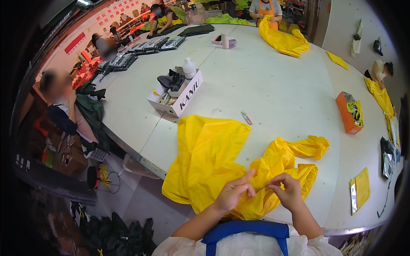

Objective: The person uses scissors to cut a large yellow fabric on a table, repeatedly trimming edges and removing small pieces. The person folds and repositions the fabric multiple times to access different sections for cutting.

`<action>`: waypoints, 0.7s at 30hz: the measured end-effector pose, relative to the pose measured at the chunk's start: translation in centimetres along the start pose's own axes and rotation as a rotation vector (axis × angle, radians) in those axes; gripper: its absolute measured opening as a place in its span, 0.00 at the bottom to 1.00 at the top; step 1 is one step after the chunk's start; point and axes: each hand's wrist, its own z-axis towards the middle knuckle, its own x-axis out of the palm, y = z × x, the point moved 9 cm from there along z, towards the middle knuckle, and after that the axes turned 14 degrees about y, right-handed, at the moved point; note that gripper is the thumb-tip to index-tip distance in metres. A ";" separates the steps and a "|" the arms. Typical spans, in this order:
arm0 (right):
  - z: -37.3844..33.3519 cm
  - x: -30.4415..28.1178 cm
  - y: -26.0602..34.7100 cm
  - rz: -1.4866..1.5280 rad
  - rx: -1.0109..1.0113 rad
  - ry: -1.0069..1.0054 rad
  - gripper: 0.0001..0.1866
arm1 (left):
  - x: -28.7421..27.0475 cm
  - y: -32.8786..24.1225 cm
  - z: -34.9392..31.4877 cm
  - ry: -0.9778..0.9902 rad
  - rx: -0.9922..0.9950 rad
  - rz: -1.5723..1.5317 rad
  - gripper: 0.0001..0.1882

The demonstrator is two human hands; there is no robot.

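Note:
A crumpled yellow garment (205,158) of thin, smooth cloth lies in front of me, part of it hanging over the table's near edge. Its bunched right part (279,155) ends in a twisted, sleeve-like piece. Just over the cloth is my left hand (235,192), open, its index finger stretched out and the others loosely bent. Close to its right, my right hand (287,190) is closed in a pinch of thumb and index finger above the garment. Whatever may be between those fingertips is too small to make out. A small clear-and-red tool (246,118) lies beyond the garment.
The large white table (256,81) carries a white box (188,96) with a bottle, an orange box (349,113) and a folded yellow packet (360,190). Packed dark garments (156,45) lie at the far left. Several people work around the table, one holding yellow cloth (284,40).

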 end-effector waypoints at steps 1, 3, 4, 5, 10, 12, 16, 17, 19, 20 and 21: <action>-0.1 0.0 1.8 -0.086 -0.138 -0.007 0.12 | 0.1 0.4 0.2 0.028 -0.064 0.060 0.22; 0.0 0.0 2.9 -0.149 -0.226 -0.015 0.13 | 0.3 1.0 0.6 0.087 -0.195 0.182 0.25; 0.0 0.0 3.4 -0.180 -0.271 -0.018 0.14 | -0.2 1.3 0.6 0.014 -0.208 0.095 0.27; 0.0 -0.2 3.5 -0.185 -0.269 -0.020 0.15 | -0.6 1.5 0.7 -0.056 -0.219 0.015 0.29; -0.2 1.7 6.5 -0.386 -0.502 0.144 0.14 | 1.9 1.2 1.6 0.122 -0.409 0.451 0.37; -0.2 2.6 7.0 -0.433 -0.504 0.246 0.12 | 2.6 1.5 2.2 0.180 -0.426 0.565 0.40; 0.0 3.0 6.6 -0.553 -0.453 0.371 0.10 | 2.9 1.0 2.9 0.157 -0.570 0.638 0.37; 0.1 3.1 6.8 -0.579 -0.472 0.395 0.10 | 2.5 1.6 2.6 0.141 -0.560 0.578 0.33; -0.3 3.5 6.8 -0.598 -0.498 0.468 0.09 | 1.0 3.6 1.7 0.115 -0.541 0.456 0.26; -0.5 3.5 6.6 -0.612 -0.503 0.500 0.09 | 0.9 3.6 2.0 0.139 -0.530 0.455 0.21; -0.7 2.9 6.7 -0.615 -0.519 0.453 0.08 | 0.7 3.3 2.3 0.163 -0.519 0.453 0.17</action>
